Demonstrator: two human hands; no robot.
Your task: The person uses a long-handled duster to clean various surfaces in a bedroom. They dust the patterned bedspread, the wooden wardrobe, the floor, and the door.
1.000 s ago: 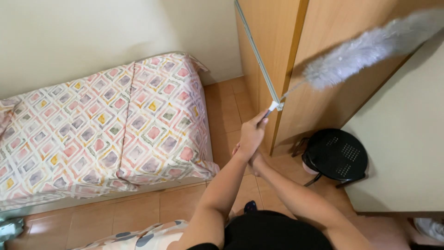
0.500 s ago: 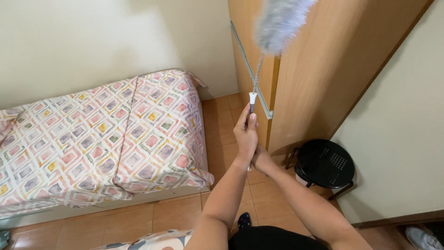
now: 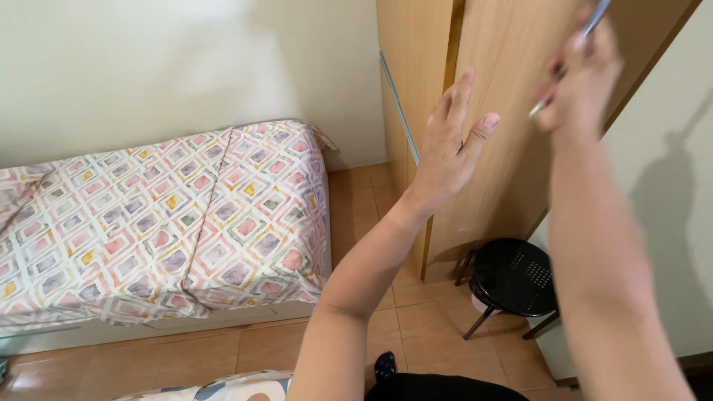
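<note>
Since the earlier frames the hands have parted: the left hand [image 3: 449,141] is now off the duster handle [image 3: 568,63], open and empty. The right hand [image 3: 583,74] alone grips it, raised near the wooden wardrobe [image 3: 505,148]. The handle's long axis slants up and right, its head out of view.

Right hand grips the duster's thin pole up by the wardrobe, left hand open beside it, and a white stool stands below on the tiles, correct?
Not quite: the stool is black, as the head view shows. The right hand does grip the pole by the wardrobe, left hand open.
</note>
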